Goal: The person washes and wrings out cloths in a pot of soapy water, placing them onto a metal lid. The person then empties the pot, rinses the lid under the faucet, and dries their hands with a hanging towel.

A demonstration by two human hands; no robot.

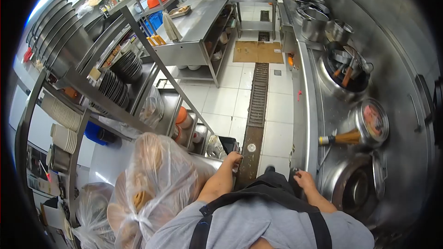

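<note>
My left hand (235, 158) is closed on a dark, flat, phone-like object (228, 145), held low beside the shelving. Over the black apron (272, 184), my right hand (303, 179) hangs near the front edge of the steel cooking counter (302, 124). Its fingers are curled, and whatever they may hold is too small to make out. To the left of my left arm sits a large clear plastic bag (159, 180) with brownish contents.
On the right counter are a wok (355, 189), a pot with a bamboo brush (344, 138) beside it, and a pan of utensils (344, 71). Steel racks (110, 106) with stacked plates stand left. Cardboard (257, 52) lies on the tiled floor ahead, past a drain grate (259, 94).
</note>
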